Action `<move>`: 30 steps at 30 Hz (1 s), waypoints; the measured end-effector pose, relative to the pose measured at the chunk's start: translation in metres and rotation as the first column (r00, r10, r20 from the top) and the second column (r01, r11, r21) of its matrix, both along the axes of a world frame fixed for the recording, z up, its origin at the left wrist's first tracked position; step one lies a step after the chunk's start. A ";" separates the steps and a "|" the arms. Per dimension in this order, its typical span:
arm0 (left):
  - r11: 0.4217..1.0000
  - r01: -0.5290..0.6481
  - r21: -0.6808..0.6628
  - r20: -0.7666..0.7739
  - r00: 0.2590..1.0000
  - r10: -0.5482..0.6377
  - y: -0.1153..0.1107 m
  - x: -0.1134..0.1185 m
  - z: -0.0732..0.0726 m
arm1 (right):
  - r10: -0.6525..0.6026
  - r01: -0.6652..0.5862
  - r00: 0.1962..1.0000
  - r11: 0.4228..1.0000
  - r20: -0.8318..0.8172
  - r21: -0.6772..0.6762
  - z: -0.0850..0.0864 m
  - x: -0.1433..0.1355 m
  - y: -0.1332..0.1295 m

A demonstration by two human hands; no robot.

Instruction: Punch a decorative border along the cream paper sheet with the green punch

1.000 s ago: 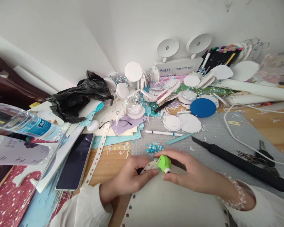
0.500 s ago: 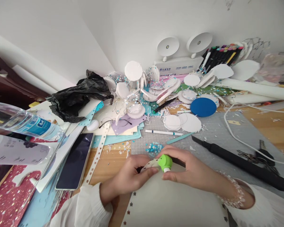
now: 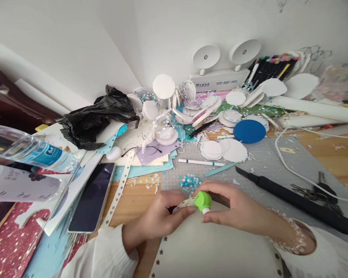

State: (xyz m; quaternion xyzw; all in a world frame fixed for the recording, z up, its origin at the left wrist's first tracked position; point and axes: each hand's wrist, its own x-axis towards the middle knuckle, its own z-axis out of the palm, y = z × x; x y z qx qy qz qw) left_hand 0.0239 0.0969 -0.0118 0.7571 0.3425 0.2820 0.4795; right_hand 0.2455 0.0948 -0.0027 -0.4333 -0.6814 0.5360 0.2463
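Observation:
Between the thumb and fingers of my right hand (image 3: 229, 202) is a small green craft punch (image 3: 203, 201) with a white button, its mouth at the far edge of a cream sheet of paper (image 3: 214, 247). The thumb rests at the white button. My left hand (image 3: 168, 212) pinches the same edge, just left of the punch. Star-shaped holes run along the sheet's left and right sides. Just beyond my hands lies a heap of tiny blue and white paper stars (image 3: 190, 182) on a grey cutting mat (image 3: 266, 158).
A black utility knife (image 3: 301, 200) and keys (image 3: 321, 193) lie to the right, near a white cable (image 3: 278, 146). To the left are a phone (image 3: 91, 199), a water bottle (image 3: 31, 148) and a punched paper strip (image 3: 118, 193). White discs (image 3: 164, 87) crowd the back.
My right hand and the green punch have shifted very slightly to the right and nearer to me. My left hand keeps its pinch on the paper.

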 end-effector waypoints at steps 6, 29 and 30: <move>0.997 0.017 0.077 -0.002 1.000 -0.017 -0.001 0.000 -0.005 | -0.009 0.008 1.000 0.987 0.004 0.160 0.007 -0.007 -0.005; 0.976 0.077 0.202 -0.090 0.994 -0.060 -0.006 0.001 -0.003 | 0.058 -0.064 0.998 0.951 0.028 0.302 -0.005 -0.022 -0.017; 0.977 0.078 0.199 -0.094 0.994 -0.060 -0.006 0.001 -0.002 | 0.053 -0.059 0.998 0.950 0.027 0.306 -0.005 -0.022 -0.017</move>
